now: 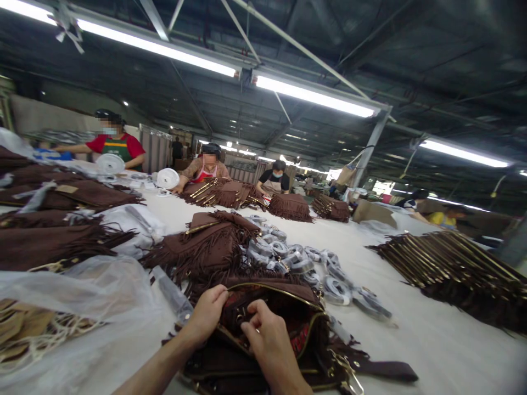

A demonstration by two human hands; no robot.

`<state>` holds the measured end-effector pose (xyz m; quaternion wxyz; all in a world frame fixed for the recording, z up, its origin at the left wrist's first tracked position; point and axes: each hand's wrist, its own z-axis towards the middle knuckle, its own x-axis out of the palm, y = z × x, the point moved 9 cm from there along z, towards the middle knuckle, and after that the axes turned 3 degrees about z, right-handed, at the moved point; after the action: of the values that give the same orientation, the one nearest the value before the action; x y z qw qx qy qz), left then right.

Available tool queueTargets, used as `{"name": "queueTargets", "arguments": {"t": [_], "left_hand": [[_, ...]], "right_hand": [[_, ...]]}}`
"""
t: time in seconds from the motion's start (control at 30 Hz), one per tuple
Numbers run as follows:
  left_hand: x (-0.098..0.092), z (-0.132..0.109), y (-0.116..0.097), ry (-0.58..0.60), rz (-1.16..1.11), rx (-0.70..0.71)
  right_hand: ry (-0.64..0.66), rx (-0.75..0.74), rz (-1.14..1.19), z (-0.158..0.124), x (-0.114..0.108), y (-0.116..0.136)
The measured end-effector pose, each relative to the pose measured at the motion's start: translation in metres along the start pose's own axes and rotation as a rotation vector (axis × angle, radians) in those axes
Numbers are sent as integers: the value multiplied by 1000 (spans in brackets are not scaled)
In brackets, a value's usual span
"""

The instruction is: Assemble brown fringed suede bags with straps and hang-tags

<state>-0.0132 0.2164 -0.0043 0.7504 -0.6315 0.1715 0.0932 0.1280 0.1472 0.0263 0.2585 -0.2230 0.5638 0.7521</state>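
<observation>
A dark brown fringed suede bag [284, 329] with a gold zipper lies open on the white table right in front of me. My left hand [206, 315] grips the near left edge of its opening, fingers curled over the rim. My right hand [267, 340] is closed, its fingers pinching something small inside the opening that I cannot make out. A strap [382, 370] trails from the bag to the right.
More fringed bags [209, 241] lie beyond, beside a heap of plastic-wrapped straps [296, 260]. Stacked brown pieces [453, 269] sit at right, plastic sheeting [82, 291] at left. Other people [115, 142] stand working along the table's [432, 340] far side.
</observation>
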Motion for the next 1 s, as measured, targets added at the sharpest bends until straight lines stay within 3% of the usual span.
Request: {"name": "queueTargets", "arguments": {"t": [0.07, 0.3, 0.4, 0.53, 0.7, 0.83, 1.0], "left_hand": [[0, 1, 1, -4, -11, -1], [1, 2, 1, 28, -54, 9], [0, 0, -4, 48, -97, 42], [2, -9, -28, 164, -141, 235], [11, -24, -46, 307, 35, 321], [20, -33, -53, 269, 227, 440], [17, -25, -43, 156, 249, 353]], "right_hand": [[23, -8, 39, -1, 0, 0], [64, -157, -152, 3, 10, 9], [59, -155, 28, 4, 13, 3], [78, 8, 417, 6, 21, -20], [38, 55, 538, 8, 18, -29], [25, 52, 593, 9, 16, -32], [66, 155, 729, 6, 26, -48]]}}
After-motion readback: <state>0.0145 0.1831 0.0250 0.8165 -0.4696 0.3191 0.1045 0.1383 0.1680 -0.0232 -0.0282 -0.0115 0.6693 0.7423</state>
